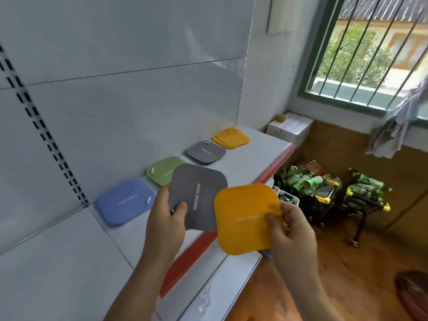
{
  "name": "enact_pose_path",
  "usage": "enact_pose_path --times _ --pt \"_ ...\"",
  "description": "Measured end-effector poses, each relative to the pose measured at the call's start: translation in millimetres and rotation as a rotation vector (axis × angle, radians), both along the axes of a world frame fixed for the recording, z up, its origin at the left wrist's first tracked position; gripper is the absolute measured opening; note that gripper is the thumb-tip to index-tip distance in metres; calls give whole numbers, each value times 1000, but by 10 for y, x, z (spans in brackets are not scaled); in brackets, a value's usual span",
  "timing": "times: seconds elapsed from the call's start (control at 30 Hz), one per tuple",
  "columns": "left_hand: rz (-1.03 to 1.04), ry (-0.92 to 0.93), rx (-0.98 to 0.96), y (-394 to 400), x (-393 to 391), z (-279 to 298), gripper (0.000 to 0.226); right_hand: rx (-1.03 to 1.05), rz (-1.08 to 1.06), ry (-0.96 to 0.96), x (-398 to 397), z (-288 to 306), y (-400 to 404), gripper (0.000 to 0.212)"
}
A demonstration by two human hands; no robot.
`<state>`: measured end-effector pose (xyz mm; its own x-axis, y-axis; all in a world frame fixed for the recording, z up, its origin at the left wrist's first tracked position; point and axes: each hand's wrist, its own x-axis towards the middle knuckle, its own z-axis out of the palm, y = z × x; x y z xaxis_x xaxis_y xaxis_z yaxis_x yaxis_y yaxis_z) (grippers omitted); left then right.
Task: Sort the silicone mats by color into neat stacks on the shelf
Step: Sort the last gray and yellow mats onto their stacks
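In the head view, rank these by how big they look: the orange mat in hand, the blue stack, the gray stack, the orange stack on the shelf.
1. Held orange mat, largest, though nearest the camera.
2. Blue stack.
3. Gray stack and orange stack look alike; distance makes ranking unsure.

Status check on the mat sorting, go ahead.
Left hand grips gray mat; right hand pinches orange mat. Blue, green, gray, orange stacks on shelf. Nothing blocking.
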<state>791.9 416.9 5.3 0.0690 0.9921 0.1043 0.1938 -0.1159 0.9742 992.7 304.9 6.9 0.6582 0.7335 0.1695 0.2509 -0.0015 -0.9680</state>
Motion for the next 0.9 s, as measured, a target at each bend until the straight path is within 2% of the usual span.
enact_pose_path --times 0.17,0.4,0.5,0.63,0.8,0.9 --pt "96 -61 -49 536 526 -49 44 19 32 -3 599 -86 525 25" --pt "296 -131 -103 1159 1392 -73 39 5 179 -20 1710 -140 1260 27" --pt "405 -111 -130 1392 1673 -54 38 18 232 -17 2098 -116 1575 18" --pt "522 -99 -183 1706 1857 -87 36 1 304 22 2360 -143 1999 17" --pt "562 -110 -222 2225 1938 -294 47 -64 352 -19 2470 -219 2535 13" --pt "574 -47 -254 2411 2050 -315 46 -58 381 -4 2508 -194 2803 15"
